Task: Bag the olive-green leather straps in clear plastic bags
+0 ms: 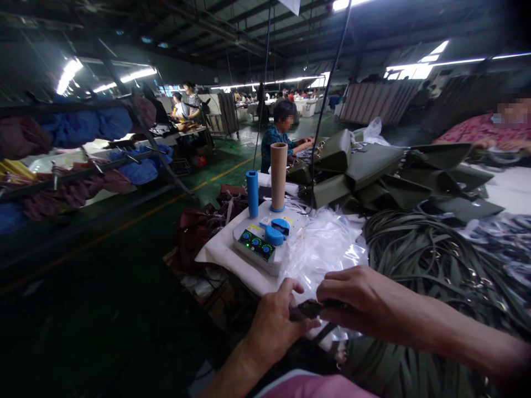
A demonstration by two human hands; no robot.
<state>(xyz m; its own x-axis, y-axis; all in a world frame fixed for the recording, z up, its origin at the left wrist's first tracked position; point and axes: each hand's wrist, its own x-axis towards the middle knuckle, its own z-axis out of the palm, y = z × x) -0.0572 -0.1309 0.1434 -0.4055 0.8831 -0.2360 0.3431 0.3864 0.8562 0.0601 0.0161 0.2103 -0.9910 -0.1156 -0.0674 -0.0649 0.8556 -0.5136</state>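
Note:
A dark, coiled strap (306,311) lies between my two hands at the table's near edge, partly hidden by my fingers. My left hand (276,315) curls round its left side, thumb and fingers closing on it. From the right, my right hand (352,293) is closed on the same strap, its fingers bent down over it. Just beyond the hands sits a heap of clear plastic bags (327,243). Many dark green straps with metal clips (415,265) lie in a big pile beneath and beside my right forearm.
Left of the plastic stands a white machine (271,265) with lit dials, a blue post (251,193) and a cardboard tube (278,174). Green bags (369,168) are heaped behind. Co-workers sit across (277,130) and at right (485,127). A hanging rack (83,168) stands left.

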